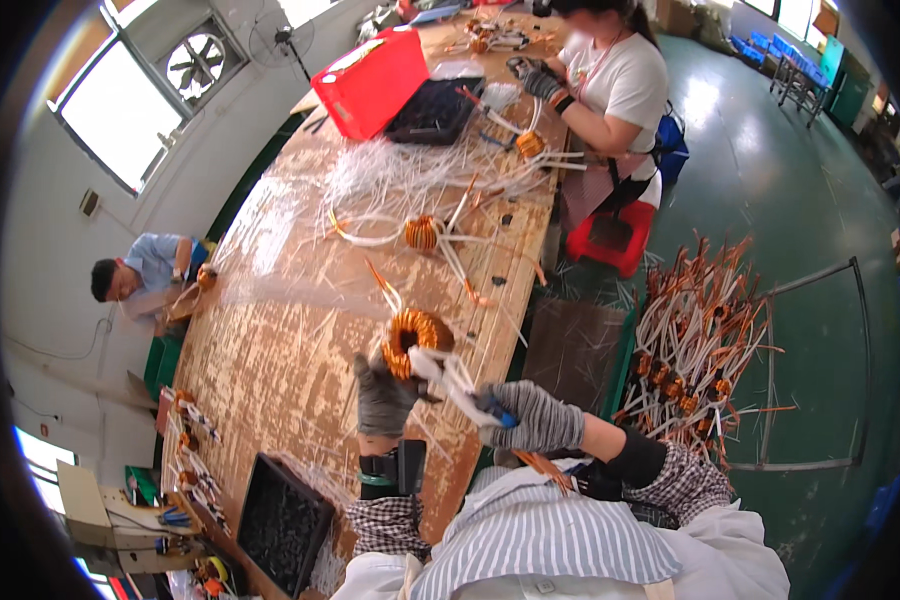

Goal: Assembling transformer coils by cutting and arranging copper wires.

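Note:
A ring-shaped copper coil [410, 337] is held over the near part of the wooden table by my left hand [384, 398], in a grey glove closed around its lower side. White-sleeved leads [450, 377] run from the coil toward my right hand [538, 416]. That hand, in a striped grey glove, is closed around them. Something blue [497, 407] shows at its fingers, too blurred to name. Bare copper ends [547, 470] hang below the right glove. More leads with copper tips [385, 285] stick up beyond the coil.
Another coil [422, 233] lies farther along the worn table [300, 290]. White sleeve scraps [390, 175] lie before a red bin [368, 82] and black tray [435, 108]. A black crate [285, 522] stands left; piled coils [690, 340] lie right. Two people work nearby.

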### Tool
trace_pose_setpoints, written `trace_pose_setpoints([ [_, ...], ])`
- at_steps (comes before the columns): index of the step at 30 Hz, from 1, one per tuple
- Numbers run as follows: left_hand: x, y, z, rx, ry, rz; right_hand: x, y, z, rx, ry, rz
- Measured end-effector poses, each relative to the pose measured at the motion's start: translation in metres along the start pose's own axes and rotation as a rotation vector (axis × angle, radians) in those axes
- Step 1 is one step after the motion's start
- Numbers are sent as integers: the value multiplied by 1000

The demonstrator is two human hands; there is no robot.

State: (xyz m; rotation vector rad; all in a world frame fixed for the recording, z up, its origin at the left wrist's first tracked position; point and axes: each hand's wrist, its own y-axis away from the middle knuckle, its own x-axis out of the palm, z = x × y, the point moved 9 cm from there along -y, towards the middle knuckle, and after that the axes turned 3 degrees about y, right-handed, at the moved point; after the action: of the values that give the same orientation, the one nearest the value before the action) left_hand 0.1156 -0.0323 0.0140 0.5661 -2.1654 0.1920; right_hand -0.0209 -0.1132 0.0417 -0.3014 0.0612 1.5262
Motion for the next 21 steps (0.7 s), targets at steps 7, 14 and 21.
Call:
trace_pose_setpoints([
  [7, -67, 18, -23, 147, -166, -212, 24, 1, -11, 88, 278, 256],
  [14, -88, -2, -69, 456, -387, -534, 14, -30, -44, 166, 379, 239],
  [21, -159, -67, -75, 304, -427, -650, -26, -78, -80, 192, 497, 46],
])
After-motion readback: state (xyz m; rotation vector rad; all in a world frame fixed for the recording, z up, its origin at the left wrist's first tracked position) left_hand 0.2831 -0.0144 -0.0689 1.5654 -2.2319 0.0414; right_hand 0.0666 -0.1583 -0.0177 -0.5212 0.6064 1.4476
